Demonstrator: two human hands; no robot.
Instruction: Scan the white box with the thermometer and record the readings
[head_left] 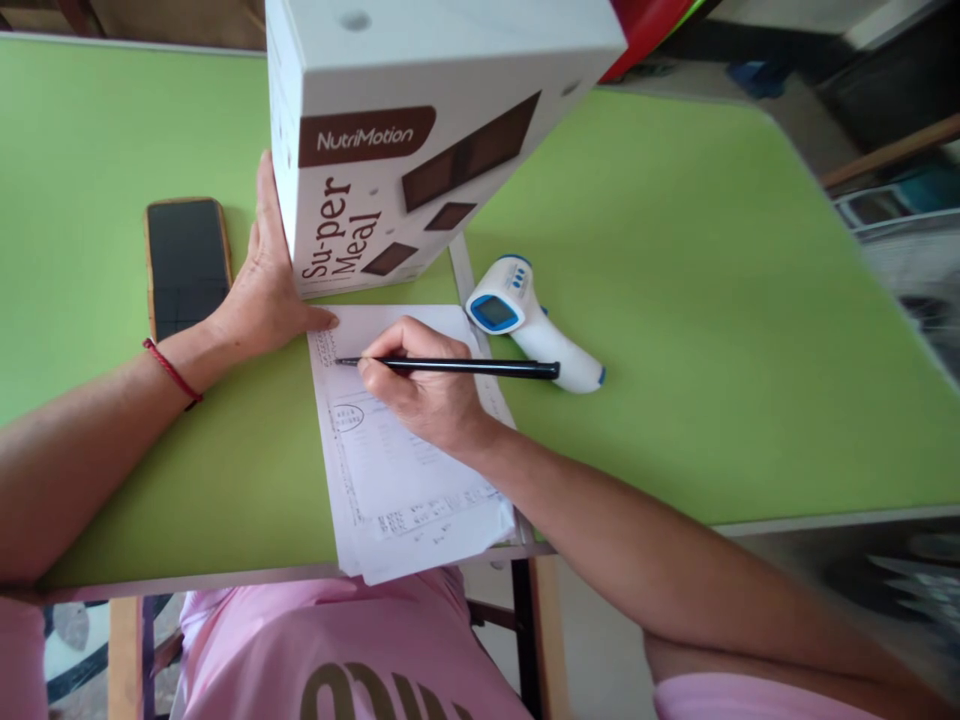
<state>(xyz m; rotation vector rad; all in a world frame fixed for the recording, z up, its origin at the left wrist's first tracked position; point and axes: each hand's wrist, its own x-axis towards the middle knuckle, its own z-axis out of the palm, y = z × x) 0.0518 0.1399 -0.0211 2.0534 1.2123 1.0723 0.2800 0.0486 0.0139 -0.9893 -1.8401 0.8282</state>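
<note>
My right hand [431,385] grips a black pen [480,368] in a writing hold. Its tip touches the white paper [390,470], near the upper left corner, beside small handwritten lines. The sheets bear printed and handwritten text, partly covered by my right hand. My left hand [262,290] is open, its fingers stretched along the left side of a white NutriMotion box [352,90]. The left thumb rests on the paper's top left corner. The box stands just beyond the sheets.
A white and blue infrared thermometer [551,335] lies right of the paper. Left of my left hand is a smartphone [189,265] with a dark screen. All rest on a green table [712,300], whose near edge runs by my pink shirt [360,650].
</note>
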